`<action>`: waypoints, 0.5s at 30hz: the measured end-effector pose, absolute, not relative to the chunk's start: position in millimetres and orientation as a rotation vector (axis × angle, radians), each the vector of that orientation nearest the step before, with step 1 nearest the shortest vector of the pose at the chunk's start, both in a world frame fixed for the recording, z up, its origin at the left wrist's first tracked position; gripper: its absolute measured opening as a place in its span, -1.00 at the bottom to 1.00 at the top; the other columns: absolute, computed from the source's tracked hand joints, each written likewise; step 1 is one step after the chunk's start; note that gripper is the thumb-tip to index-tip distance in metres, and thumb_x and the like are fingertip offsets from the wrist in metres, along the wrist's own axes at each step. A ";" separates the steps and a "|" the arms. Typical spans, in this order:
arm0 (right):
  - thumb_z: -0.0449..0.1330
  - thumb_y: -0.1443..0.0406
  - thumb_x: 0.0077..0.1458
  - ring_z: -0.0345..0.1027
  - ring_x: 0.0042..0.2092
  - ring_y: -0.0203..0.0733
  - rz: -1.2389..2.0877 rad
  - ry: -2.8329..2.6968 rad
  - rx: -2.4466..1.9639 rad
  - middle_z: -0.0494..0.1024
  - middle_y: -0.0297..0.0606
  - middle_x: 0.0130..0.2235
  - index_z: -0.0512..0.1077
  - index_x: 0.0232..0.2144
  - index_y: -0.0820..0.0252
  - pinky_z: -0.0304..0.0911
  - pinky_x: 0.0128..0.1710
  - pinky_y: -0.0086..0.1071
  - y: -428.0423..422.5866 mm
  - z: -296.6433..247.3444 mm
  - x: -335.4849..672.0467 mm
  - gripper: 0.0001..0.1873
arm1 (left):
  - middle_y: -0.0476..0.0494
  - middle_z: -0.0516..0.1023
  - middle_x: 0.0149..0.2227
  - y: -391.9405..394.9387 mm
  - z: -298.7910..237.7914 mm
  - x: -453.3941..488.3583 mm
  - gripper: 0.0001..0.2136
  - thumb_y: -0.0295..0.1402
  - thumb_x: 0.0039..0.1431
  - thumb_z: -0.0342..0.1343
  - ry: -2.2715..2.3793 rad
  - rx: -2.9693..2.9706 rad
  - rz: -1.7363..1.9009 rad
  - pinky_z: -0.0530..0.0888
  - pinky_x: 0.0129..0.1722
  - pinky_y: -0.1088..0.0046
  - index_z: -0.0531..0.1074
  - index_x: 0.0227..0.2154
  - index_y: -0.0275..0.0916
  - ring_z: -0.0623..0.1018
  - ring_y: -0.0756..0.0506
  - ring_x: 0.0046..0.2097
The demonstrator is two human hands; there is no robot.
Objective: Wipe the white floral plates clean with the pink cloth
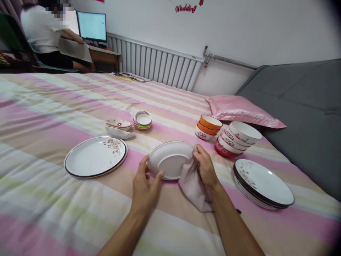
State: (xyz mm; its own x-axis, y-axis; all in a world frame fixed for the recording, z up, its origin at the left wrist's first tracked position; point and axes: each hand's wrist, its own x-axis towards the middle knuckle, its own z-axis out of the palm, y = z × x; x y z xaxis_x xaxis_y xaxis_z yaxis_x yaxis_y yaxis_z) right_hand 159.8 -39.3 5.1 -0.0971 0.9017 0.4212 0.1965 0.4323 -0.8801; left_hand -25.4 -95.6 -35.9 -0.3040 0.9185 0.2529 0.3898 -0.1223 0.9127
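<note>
A bed [87,209], its cover striped pink, white, beige and yellow-green, spreads below the left hand [146,183] and right hand [205,167]. Left of the left hand lie flower-patterned plates [93,156]; beyond them, boat-shaped dishes [119,133] and small bowls [144,119]. Beyond the right hand stand orange-and-white bowls [209,129] and red-and-white bowls [233,140]. A taller plate stack [269,181] lies to its right. Farther off lie a pink pillow [242,108] and cables [129,76].

White plate [172,160], pale pink cloth [192,186], pastel-striped bedspread [87,209]
</note>
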 end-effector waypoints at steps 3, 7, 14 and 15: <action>-0.02 0.22 0.13 0.11 -0.40 -0.31 0.823 -1.610 -0.967 0.23 -0.41 -0.46 0.26 -0.44 0.17 0.09 -0.39 -0.45 -42.5 10.1 158.1 -0.83 | -0.11 0.45 -0.24 -96.6 -34.4 -24.4 -0.50 -0.25 -0.03 0.17 1.726 1.446 1.476 0.42 -0.24 0.30 0.23 0.01 -0.20 0.44 -0.09 -0.28; 0.00 0.22 0.15 0.25 -0.32 -0.27 0.792 -1.727 -0.939 0.38 -0.35 -0.37 0.36 -0.29 0.18 0.18 -0.31 -0.42 -52.7 21.5 152.4 -0.80 | -0.23 0.41 -0.08 -98.8 -32.4 -24.4 -0.41 -0.30 -0.06 0.19 1.763 1.498 1.663 0.42 -0.12 0.22 0.17 0.07 -0.21 0.44 -0.17 -0.10; -0.01 0.28 0.19 0.30 0.00 -0.18 0.603 -1.948 -0.850 0.45 -0.24 -0.02 0.32 0.04 0.03 0.22 -0.02 -0.30 -69.6 32.2 138.8 -0.64 | -0.27 0.26 0.13 -104.0 -28.0 -27.0 -0.33 -0.44 -0.01 0.15 1.670 1.951 1.964 0.24 0.11 0.10 0.07 0.19 -0.13 0.29 -0.25 0.14; -0.01 0.28 0.20 0.32 -0.01 -0.19 0.590 -1.961 -0.849 0.46 -0.24 -0.03 0.32 0.04 0.03 0.23 -0.03 -0.30 -70.3 32.1 137.7 -0.64 | -0.26 0.25 0.14 -104.4 -27.5 -27.2 -0.35 -0.45 0.00 0.14 1.675 1.967 1.961 0.23 0.12 0.10 0.08 0.19 -0.12 0.28 -0.25 0.15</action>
